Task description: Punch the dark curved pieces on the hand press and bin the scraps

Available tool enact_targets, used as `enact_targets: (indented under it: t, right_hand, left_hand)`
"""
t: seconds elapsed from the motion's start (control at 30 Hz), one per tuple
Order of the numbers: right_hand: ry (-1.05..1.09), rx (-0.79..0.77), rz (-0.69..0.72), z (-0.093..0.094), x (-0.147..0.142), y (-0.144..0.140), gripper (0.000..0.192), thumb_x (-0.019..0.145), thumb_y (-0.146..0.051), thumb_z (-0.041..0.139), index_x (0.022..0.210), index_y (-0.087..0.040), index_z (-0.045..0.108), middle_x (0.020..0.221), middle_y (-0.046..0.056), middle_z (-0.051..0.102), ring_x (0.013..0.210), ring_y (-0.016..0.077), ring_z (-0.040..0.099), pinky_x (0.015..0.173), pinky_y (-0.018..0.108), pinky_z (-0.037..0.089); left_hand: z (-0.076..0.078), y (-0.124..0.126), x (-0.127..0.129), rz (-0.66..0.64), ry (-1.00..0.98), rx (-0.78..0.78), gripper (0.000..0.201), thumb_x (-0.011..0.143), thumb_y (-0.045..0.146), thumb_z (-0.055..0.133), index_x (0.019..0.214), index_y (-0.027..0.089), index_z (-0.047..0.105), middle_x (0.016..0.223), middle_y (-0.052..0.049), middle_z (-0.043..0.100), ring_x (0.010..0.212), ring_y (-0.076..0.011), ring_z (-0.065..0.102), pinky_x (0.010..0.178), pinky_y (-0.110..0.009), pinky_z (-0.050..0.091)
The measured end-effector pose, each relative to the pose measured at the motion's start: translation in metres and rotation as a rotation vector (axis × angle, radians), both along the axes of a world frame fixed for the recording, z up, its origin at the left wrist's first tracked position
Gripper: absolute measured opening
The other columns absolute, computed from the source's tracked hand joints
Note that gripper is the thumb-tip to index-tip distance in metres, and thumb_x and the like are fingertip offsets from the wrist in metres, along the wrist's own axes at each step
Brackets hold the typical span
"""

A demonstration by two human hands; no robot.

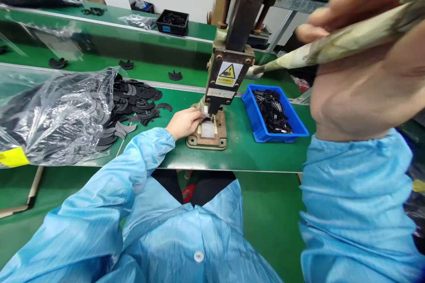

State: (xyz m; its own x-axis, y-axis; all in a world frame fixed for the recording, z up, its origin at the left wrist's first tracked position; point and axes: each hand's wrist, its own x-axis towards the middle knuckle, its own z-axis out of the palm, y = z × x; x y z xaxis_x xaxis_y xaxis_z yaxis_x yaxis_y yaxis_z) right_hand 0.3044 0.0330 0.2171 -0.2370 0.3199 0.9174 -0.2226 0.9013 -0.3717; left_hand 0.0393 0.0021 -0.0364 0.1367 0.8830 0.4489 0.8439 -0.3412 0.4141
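Head view: the left hand (184,123) rests at the hand press (222,75) base, fingers curled, tips under the ram; whether they pinch anything cannot be told. At two o'clock, the right hand (358,22) is wrapped around the lever (335,42). A blue bin (257,119) sits at the press's three o'clock, black parts (136,101) at nine.

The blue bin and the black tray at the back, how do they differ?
The blue bin sits near, right of the press; the black tray sits far back on the rear bench. The blue bin holds small dark pieces with pale tips; the black tray holds dark ring-like parts. Both are open-topped.
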Motion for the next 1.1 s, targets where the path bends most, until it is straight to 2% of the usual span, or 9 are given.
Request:
enact_targets:
  t: [0.13,0.27,0.37,0.5,0.67,0.77,0.93,1.0,1.1]
  right_hand:
    - [0.055,-0.125,-0.121,-0.001,-0.009,-0.012,0.052,0.1,-0.064,0.047,0.088,-0.017,0.066,0.08,-0.002,0.054,0.072,0.0077,0.067,0.076,0.035,0.058]
    - [0.058,-0.122,-0.124,-0.02,-0.001,-0.015,0.039,0.097,-0.057,0.064,0.081,-0.021,0.064,0.073,-0.002,0.054,0.072,0.0144,0.067,0.076,0.041,0.061]
    - [0.054,-0.109,-0.094,-0.045,0.006,-0.019,0.036,0.094,-0.053,0.073,0.076,-0.024,0.063,0.07,-0.001,0.057,0.071,0.0168,0.065,0.079,0.045,0.062]
    - [0.072,0.018,-0.131,-0.092,0.014,-0.027,0.036,0.09,-0.047,0.073,0.067,-0.025,0.056,0.062,-0.003,0.059,0.072,0.0191,0.066,0.098,0.058,0.06]
    - [-0.049,0.062,-0.223,-0.143,0.025,-0.033,0.017,0.081,-0.031,0.071,0.069,-0.027,0.059,0.067,-0.004,0.066,0.08,0.0217,0.071,0.11,0.065,0.054]
    - [-0.003,0.062,-0.256,-0.158,0.026,-0.031,0.017,0.078,-0.03,0.072,0.068,-0.029,0.058,0.065,-0.004,0.065,0.08,0.0238,0.07,0.11,0.068,0.054]
    - [0.03,0.06,-0.278,-0.162,0.021,-0.029,0.022,0.082,-0.037,0.071,0.066,-0.03,0.058,0.063,-0.004,0.062,0.077,0.0243,0.068,0.106,0.072,0.055]
    - [0.057,0.061,-0.29,-0.163,0.019,-0.029,0.024,0.084,-0.04,0.07,0.066,-0.03,0.057,0.062,-0.004,0.061,0.076,0.0235,0.067,0.106,0.071,0.055]
    - [0.078,0.065,-0.295,-0.164,0.019,-0.029,0.026,0.086,-0.042,0.069,0.066,-0.031,0.057,0.062,-0.004,0.06,0.075,0.023,0.066,0.104,0.07,0.056]
  left_hand:
    - [0.004,0.002,0.001,-0.042,0.093,-0.027,0.031,0.105,0.026,0.056,0.125,0.028,0.08,0.128,-0.005,0.076,0.118,-0.0234,0.073,0.098,-0.031,0.056]
    - [0.009,0.003,0.001,-0.058,0.121,-0.057,0.03,0.106,0.027,0.055,0.122,0.027,0.081,0.126,-0.006,0.076,0.118,-0.0229,0.073,0.098,-0.03,0.056]
    - [0.011,0.004,0.001,-0.078,0.109,-0.059,0.031,0.105,0.022,0.054,0.12,0.024,0.081,0.124,-0.007,0.076,0.117,-0.022,0.073,0.099,-0.03,0.056]
    - [0.008,0.003,0.003,-0.07,0.071,-0.041,0.03,0.106,0.023,0.053,0.118,0.023,0.081,0.125,-0.007,0.076,0.115,-0.022,0.073,0.098,-0.031,0.057]
    - [0.01,0.003,0.003,-0.111,0.071,-0.057,0.032,0.108,0.028,0.05,0.121,0.022,0.079,0.125,-0.008,0.076,0.117,-0.0226,0.072,0.1,-0.033,0.056]
    - [0.018,0.007,-0.021,-0.102,0.152,-0.101,0.033,0.107,0.029,0.051,0.125,0.021,0.078,0.123,-0.011,0.076,0.118,-0.0255,0.07,0.105,-0.038,0.054]
    - [0.03,0.016,-0.106,0.217,0.406,-0.316,0.045,0.094,0.021,0.064,0.138,0.019,0.073,0.138,-0.014,0.073,0.131,-0.0338,0.062,0.113,-0.047,0.047]
    - [0.03,0.019,-0.133,0.241,0.496,-0.435,0.054,0.089,0.023,0.069,0.143,0.021,0.07,0.145,-0.013,0.07,0.136,-0.036,0.058,0.113,-0.049,0.045]
    - [0.024,0.022,-0.148,0.224,0.588,-0.528,0.051,0.091,0.027,0.069,0.142,0.023,0.071,0.146,-0.013,0.07,0.137,-0.0364,0.058,0.113,-0.049,0.043]
